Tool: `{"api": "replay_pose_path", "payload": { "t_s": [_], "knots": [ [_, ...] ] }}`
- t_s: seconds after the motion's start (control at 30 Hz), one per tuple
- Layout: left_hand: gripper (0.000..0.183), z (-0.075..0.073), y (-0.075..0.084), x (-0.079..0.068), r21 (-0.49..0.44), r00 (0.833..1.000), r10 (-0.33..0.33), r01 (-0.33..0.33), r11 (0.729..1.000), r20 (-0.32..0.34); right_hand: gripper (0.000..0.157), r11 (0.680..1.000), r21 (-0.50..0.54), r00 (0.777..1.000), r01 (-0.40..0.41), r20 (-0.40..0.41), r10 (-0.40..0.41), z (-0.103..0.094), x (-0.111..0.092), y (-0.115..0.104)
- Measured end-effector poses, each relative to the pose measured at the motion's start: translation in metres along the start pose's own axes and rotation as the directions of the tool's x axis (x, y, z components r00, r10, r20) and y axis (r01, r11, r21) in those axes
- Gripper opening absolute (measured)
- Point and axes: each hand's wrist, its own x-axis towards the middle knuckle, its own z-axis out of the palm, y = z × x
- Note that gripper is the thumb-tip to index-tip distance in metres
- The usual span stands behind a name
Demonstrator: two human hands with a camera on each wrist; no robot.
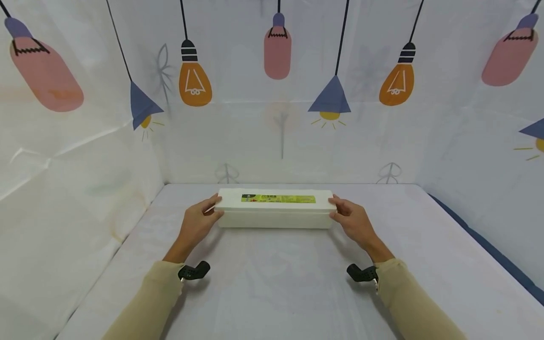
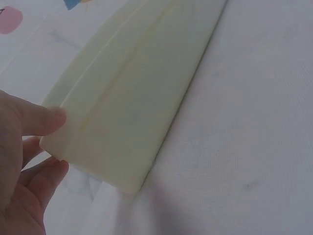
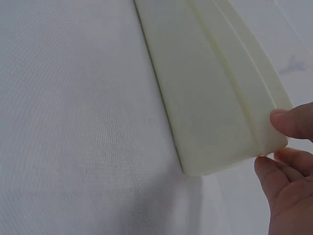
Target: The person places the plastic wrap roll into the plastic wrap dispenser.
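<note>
A long white lidded box (image 1: 274,219) lies crosswise on the white-covered table, with a yellow-green label (image 1: 278,199) on its top. My left hand (image 1: 196,225) grips its left end, and my right hand (image 1: 356,225) grips the right end. In the left wrist view, the thumb (image 2: 49,121) presses the front face near the lid seam while the other fingers are at the end of the box. The right wrist view shows the same hold mirrored, with the thumb (image 3: 291,121) on the front near the lid's edge. The lid sits on the box; its inside is hidden.
White sheeting (image 1: 280,141) printed with lamps and bulbs stands behind the table and along both sides. A dark blue strip (image 1: 484,241) runs along the table's right edge. White tablecloth (image 1: 276,283) spreads in front of the box, between both forearms.
</note>
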Motion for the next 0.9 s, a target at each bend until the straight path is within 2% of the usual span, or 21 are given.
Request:
{"api": "replay_pose_path", "payload": {
  "t_s": [0.27,0.6,0.9],
  "knots": [
    [0.046,-0.0017,-0.0046,0.0003,-0.032,0.999,-0.019,0.02,0.999,0.025,0.046,0.999,-0.031,1.0,-0.028,0.011,0.028,0.0007,0.0022,0.0023],
    [0.048,-0.0035,-0.0029,0.0024,0.021,0.998,-0.053,0.053,0.998,0.04,0.05,0.998,-0.048,0.999,-0.029,0.032,0.031,-0.003,0.0048,0.001],
    [0.048,0.0003,-0.0046,0.0029,0.019,0.995,-0.082,0.081,0.997,0.061,0.051,0.995,-0.041,0.996,-0.086,0.011,0.087,-0.0038,0.0056,0.0028]
  ]
}}
